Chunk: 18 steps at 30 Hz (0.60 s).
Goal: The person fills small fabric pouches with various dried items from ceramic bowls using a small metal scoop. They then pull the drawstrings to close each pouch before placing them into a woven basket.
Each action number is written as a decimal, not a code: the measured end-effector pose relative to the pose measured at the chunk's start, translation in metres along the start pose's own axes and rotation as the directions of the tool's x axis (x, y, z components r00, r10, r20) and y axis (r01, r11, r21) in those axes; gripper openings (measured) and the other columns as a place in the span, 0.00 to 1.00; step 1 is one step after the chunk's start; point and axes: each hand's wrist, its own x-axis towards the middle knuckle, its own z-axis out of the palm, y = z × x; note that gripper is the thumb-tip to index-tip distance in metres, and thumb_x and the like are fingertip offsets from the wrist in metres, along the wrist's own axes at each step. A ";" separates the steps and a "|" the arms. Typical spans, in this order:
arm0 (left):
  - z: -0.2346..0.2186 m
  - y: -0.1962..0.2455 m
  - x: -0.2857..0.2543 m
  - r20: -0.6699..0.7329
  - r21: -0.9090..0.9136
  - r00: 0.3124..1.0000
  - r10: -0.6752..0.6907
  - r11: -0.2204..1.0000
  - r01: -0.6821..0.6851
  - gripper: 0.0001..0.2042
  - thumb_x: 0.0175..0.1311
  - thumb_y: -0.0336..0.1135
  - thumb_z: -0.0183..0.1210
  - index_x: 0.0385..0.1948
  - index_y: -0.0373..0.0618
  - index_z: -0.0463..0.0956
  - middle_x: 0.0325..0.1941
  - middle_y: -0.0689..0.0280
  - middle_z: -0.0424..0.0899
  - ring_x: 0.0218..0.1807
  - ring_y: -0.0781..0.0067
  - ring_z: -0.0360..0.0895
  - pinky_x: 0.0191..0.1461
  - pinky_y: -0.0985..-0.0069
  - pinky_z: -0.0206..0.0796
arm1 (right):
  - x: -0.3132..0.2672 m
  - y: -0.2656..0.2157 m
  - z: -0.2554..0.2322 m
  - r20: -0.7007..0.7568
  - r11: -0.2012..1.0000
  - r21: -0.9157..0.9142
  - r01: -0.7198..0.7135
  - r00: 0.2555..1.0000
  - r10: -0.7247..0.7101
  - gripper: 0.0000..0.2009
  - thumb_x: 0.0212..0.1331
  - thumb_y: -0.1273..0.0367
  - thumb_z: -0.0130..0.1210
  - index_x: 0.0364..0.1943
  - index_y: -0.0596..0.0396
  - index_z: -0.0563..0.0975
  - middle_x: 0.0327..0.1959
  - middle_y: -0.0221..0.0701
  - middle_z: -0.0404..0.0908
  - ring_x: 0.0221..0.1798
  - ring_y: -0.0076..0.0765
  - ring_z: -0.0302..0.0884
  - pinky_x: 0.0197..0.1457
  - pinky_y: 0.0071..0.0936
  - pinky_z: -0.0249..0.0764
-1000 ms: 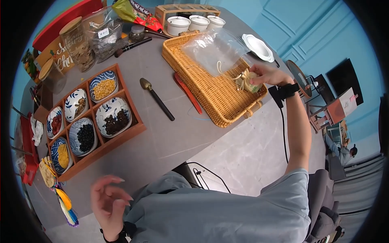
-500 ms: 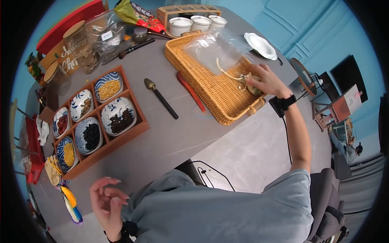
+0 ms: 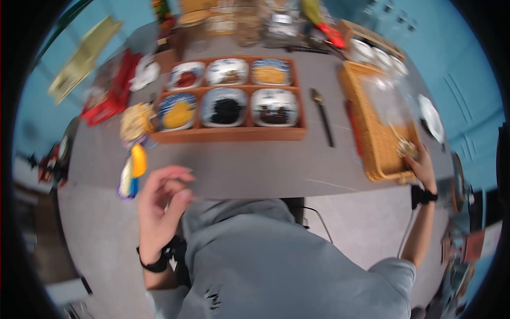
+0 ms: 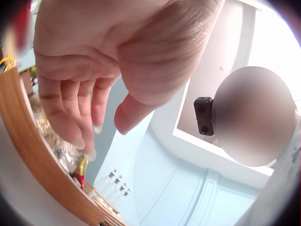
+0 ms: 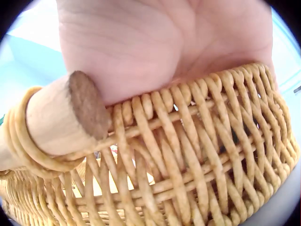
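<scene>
My right hand (image 3: 423,169) reaches over the near end of a wicker basket (image 3: 378,169), fingers at a small pale drawstring pouch (image 3: 407,149) inside. In the right wrist view the palm (image 5: 164,47) lies right at the woven rim (image 5: 188,92), and the fingers are hidden behind it. I cannot tell whether they grip the pouch. My left hand (image 3: 163,204) hovers by the table's front edge, fingers loosely bent and holding nothing. The left wrist view shows its thumb (image 4: 134,113) apart from the fingers. A clear plastic bag (image 3: 388,98) lies in the basket's far part.
A wooden compartment tray (image 3: 223,134) holds several patterned bowls of dried ingredients. A dark-handled spoon (image 3: 324,119) and a red tool (image 3: 353,127) lie between tray and basket. Left of the tray is a tasselled ornament (image 3: 137,159). White lidded pots (image 3: 364,51) and jars (image 3: 247,26) stand behind.
The head view has swung left, bringing the tray to the middle. The right hand has lowered with the pouch into the basket's near end. The left hand keeps its loose pose.
</scene>
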 end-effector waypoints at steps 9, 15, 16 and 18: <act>-0.123 -0.001 0.043 -0.259 0.466 0.966 0.018 0.878 0.108 0.06 0.69 0.29 0.62 0.42 0.37 0.82 0.30 0.70 0.83 0.30 0.82 0.76 0.36 0.77 0.70 | 0.006 0.009 -0.001 0.022 0.974 0.218 -0.063 0.998 0.059 0.33 0.61 0.63 0.63 0.68 0.64 0.69 0.67 0.50 0.72 0.70 0.54 0.69 0.74 0.40 0.64; -0.166 -0.020 0.098 -0.141 0.796 0.960 0.242 0.604 -0.035 0.13 0.64 0.28 0.61 0.50 0.38 0.78 0.43 0.59 0.83 0.39 0.64 0.82 0.45 0.68 0.75 | 0.006 0.000 -0.022 -0.377 0.999 -0.020 0.033 0.925 -0.038 0.28 0.71 0.60 0.60 0.71 0.56 0.69 0.74 0.40 0.69 0.76 0.48 0.64 0.79 0.43 0.58; -0.169 -0.023 0.109 -0.096 0.820 0.950 0.298 0.565 -0.095 0.15 0.63 0.27 0.61 0.52 0.39 0.78 0.47 0.57 0.83 0.42 0.58 0.84 0.48 0.65 0.76 | 0.009 -0.013 -0.028 -0.402 0.997 -0.036 0.074 0.912 -0.083 0.27 0.71 0.60 0.59 0.70 0.56 0.70 0.74 0.41 0.68 0.77 0.47 0.64 0.79 0.42 0.58; -0.180 -0.034 0.134 0.033 0.844 0.950 0.309 0.501 -0.193 0.21 0.61 0.25 0.60 0.58 0.40 0.75 0.57 0.56 0.77 0.51 0.54 0.81 0.55 0.63 0.74 | 0.006 -0.066 -0.042 -0.446 0.987 -0.075 0.144 0.880 -0.163 0.25 0.72 0.60 0.58 0.69 0.55 0.71 0.76 0.41 0.66 0.78 0.45 0.62 0.79 0.41 0.57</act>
